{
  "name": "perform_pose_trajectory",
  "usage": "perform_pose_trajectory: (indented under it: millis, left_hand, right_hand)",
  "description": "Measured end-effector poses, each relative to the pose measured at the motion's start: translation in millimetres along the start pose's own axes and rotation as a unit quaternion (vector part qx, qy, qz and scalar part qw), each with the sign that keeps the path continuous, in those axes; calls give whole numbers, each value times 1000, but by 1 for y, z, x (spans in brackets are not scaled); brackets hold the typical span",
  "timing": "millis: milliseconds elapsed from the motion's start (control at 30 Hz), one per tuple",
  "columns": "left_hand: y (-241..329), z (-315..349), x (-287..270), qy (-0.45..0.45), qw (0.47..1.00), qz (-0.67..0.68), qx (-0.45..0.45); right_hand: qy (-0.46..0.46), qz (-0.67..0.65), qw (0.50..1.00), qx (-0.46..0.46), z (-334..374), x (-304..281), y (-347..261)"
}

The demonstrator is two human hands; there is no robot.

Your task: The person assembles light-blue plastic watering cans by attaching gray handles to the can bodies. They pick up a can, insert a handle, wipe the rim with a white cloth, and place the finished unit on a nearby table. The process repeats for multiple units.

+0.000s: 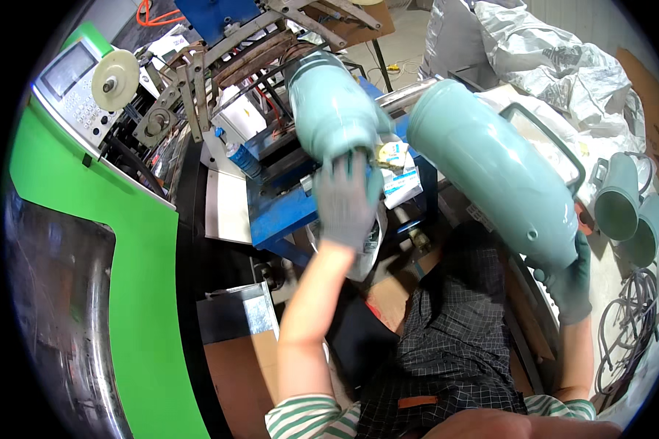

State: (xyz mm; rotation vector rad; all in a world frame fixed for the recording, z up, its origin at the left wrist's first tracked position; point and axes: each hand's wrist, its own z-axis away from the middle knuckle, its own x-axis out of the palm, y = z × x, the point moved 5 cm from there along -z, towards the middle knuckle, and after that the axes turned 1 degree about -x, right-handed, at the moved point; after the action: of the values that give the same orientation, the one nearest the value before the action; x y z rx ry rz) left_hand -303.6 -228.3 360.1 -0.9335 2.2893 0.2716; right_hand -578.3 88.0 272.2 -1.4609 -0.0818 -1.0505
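The left hand (348,203), gloved in grey, reaches the near end of a pale green vessel (329,102) at the far middle, beside a blue stand (282,219); its fingers lie extended over that end, too blurred to tell whether they grip. The right hand (570,291), in a dark green glove, has its partly hidden fingers bent around the near end of a large pale green cylinder (490,164), which slants from far left to near right, left of two smaller green jugs (616,181).
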Motion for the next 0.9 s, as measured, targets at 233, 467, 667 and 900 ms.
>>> perform_pose_trajectory:
  millis: [233,467,667,900]
  left_hand:
    - [10,147,-163,98,994,25,-28]
    - [27,204,-138,-52,977,200,-43]
    - [56,219,-119,-70,971,222,-60]
    - [63,206,-112,-87,978,186,-43]
  right_hand:
    - [-165,-35,983,78,-84,86,18]
    - [-270,-318,885,206,-150,269,134]
    - [-271,-451,827,200,-281,393,170]
    - [-439,-478,748,139,-307,413,141]
